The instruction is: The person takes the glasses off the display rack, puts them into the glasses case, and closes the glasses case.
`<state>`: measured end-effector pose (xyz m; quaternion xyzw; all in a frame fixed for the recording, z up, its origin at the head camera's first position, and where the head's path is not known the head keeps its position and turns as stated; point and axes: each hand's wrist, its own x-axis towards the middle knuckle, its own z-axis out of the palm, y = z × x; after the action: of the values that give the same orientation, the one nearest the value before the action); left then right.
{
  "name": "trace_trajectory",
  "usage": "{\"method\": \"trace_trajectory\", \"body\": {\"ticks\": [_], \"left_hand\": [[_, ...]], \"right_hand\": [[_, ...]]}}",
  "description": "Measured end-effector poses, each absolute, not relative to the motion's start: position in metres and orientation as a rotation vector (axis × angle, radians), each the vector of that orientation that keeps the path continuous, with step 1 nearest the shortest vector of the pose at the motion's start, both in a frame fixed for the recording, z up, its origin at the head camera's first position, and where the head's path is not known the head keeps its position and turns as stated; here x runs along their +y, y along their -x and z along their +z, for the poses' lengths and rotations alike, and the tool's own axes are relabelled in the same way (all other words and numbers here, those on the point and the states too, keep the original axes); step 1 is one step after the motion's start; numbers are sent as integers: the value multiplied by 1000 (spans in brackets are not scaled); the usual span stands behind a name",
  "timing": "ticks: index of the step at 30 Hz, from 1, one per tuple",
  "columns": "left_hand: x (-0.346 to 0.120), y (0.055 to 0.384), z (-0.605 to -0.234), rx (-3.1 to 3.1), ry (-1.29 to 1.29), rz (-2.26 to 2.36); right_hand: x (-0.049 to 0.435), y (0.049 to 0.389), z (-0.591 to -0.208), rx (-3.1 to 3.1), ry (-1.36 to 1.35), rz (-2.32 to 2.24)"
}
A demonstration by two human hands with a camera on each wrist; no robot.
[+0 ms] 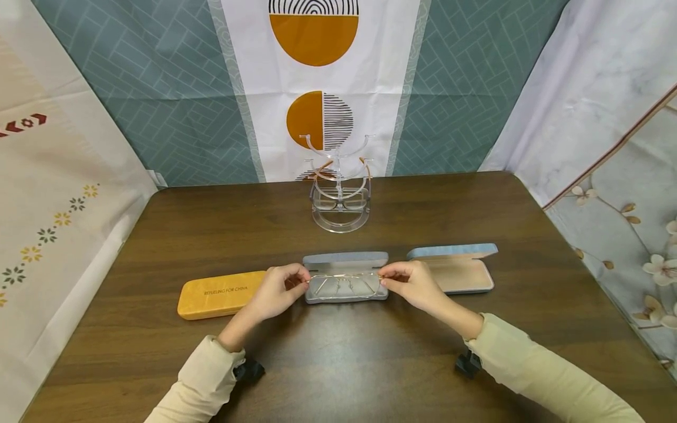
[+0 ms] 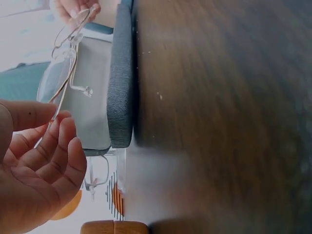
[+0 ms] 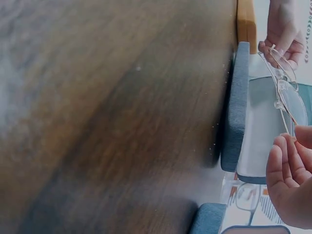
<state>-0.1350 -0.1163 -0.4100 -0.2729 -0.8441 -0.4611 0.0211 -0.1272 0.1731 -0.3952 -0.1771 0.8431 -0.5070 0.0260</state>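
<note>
Pale sleeves (image 1: 195, 376) are seen nearest in the head view, with a small black device (image 1: 250, 370) worn under the left wrist and another under the right. Beyond them, gold-rimmed glasses (image 1: 345, 276) are held level by both hands: one end is pinched between thumb and fingertips of the left hand (image 1: 278, 289), the other end likewise by the right hand (image 1: 415, 284). The glasses are held over a grey case (image 1: 346, 299), whose lid is raised at the back; whether the lining is touched by them cannot be told. A yellow case (image 1: 219, 296), closed and lettered, is placed on the desk (image 1: 338, 364) to the left, partly hidden by the left hand; to the right, a blue case (image 1: 452, 251) is set with its lid up and its pale lining exposed. Farther back, a clear stand (image 1: 341, 227) is placed before a patterned cloth (image 1: 460, 88), with eyewear carried on its lower tiers. In the left wrist view, the near end of the frame is gripped by the left thumb and fingertips, the remaining fingers being loosely bent, and the clear nose pads are shown against the grey case. In the right wrist view, the near end is pinched by the right fingertips, while the far end is held by the left hand.
</note>
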Motion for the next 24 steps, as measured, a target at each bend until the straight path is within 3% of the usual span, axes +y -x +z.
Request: {"method": "trace_trajectory", "body": {"ticks": [5,12,24], "left_hand": [[-115,138,-410,-2651,818,-1375],[-112,139,-412,-2682,748,-1330],[-107,144,-416,-2745,679,-1272]], "right_hand": [[168,126,-387,2651,561,-1547],[173,138,-414,2685,539,-1522],[174,144,-422,2829,558,-1421]]}}
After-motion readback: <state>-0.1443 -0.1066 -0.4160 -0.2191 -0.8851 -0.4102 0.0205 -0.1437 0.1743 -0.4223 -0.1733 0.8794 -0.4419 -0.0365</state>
